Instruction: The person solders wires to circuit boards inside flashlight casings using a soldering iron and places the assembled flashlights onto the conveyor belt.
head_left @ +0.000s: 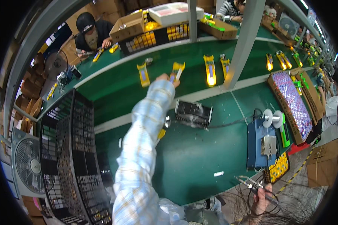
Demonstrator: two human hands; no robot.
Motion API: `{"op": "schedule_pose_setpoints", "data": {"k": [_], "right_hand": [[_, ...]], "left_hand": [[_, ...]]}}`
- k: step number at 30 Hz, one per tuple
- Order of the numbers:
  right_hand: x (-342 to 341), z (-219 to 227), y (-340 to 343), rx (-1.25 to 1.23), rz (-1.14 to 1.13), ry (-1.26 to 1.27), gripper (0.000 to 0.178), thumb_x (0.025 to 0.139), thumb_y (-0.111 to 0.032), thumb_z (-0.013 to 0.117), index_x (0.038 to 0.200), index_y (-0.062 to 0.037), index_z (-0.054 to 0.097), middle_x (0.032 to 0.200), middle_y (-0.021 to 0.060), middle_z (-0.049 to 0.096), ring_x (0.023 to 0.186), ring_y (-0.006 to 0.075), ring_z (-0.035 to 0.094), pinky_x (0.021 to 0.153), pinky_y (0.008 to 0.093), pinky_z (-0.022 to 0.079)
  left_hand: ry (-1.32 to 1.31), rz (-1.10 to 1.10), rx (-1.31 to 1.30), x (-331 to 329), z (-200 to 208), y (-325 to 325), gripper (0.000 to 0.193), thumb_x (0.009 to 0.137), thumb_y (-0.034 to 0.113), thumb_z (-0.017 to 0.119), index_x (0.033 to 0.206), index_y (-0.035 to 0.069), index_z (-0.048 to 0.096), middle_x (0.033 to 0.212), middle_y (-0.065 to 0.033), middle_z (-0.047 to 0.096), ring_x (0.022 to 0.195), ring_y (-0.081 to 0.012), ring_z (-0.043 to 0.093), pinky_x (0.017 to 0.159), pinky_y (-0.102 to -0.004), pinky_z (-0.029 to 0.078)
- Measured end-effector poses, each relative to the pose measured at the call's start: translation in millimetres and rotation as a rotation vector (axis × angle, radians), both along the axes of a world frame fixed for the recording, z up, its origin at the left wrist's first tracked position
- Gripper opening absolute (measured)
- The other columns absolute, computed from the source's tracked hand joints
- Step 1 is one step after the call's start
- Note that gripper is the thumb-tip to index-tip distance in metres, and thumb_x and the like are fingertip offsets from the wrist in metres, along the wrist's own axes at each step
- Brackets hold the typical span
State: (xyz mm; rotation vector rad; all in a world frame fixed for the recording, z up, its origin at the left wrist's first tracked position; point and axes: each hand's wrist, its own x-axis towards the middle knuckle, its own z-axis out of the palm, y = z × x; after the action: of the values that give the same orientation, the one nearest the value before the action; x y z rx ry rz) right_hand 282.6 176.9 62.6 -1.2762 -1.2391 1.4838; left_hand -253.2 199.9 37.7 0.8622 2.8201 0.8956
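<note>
Left hand (pixel 167 78) at a yellow part (pixel 179 66) on the green belt (pixel 192 71).
Its fingers meet the part's near end; whether they grip it, I cannot tell. The right hand (pixel 261 199) is closed around a metal-tipped tool (pixel 257 186).

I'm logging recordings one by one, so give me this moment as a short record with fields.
Left hand: touching a yellow piece; whether the grip is closed is unclear
Right hand: holding a pronged metal tool
Nearby: black corded unit, blue box-shaped machine, white spools
Left side: black crates, grey fan
Across: co-worker in a dark cap
</note>
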Motion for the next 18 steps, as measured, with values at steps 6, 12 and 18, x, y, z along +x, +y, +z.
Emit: {"op": "schedule_pose_setpoints", "data": {"k": [6, 12, 18], "right_hand": [[5, -29, 11, -0.045, -0.248, -0.06, 0.034, 0.071, -0.015, 0.065, 0.098, -0.0097, 0.044, 0.067, -0.0033, 0.044, 0.047, 0.0036, 0.039, 0.039, 0.0143, 0.032], [-17, -24, 22, -0.047, -0.096, -0.202, 0.029, 0.074, -0.017, 0.062, 0.096, -0.0073, 0.046, 0.074, 0.0011, 0.046, 0.056, 0.008, 0.041, 0.047, 0.0188, 0.034], [-31, -14, 24, -0.04, 0.038, -0.32, 0.024, 0.078, -0.019, 0.059, 0.094, -0.0048, 0.049, 0.081, 0.0055, 0.048, 0.064, 0.0124, 0.044, 0.055, 0.0232, 0.037]], "left_hand": [[-0.02, 0.047, -0.193, -27, -37, 15, 0.054, 0.061, 0.042, 0.072, 0.093, 0.002, 0.054, 0.092, -0.0188, 0.06, 0.088, -0.0332, 0.058, 0.076, -0.0388, 0.046], [0.18, 0.053, -0.213, -23, -16, 20, 0.068, 0.059, 0.055, 0.067, 0.099, 0.003, 0.054, 0.104, -0.0177, 0.055, 0.104, -0.03, 0.05, 0.091, -0.0387, 0.035], [0.296, 0.622, -0.125, -111, -33, -12, 0.054, 0.063, 0.052, 0.064, 0.09, 0.007, 0.051, 0.093, -0.0079, 0.049, 0.086, -0.0258, 0.048, 0.074, -0.0411, 0.039]]}}
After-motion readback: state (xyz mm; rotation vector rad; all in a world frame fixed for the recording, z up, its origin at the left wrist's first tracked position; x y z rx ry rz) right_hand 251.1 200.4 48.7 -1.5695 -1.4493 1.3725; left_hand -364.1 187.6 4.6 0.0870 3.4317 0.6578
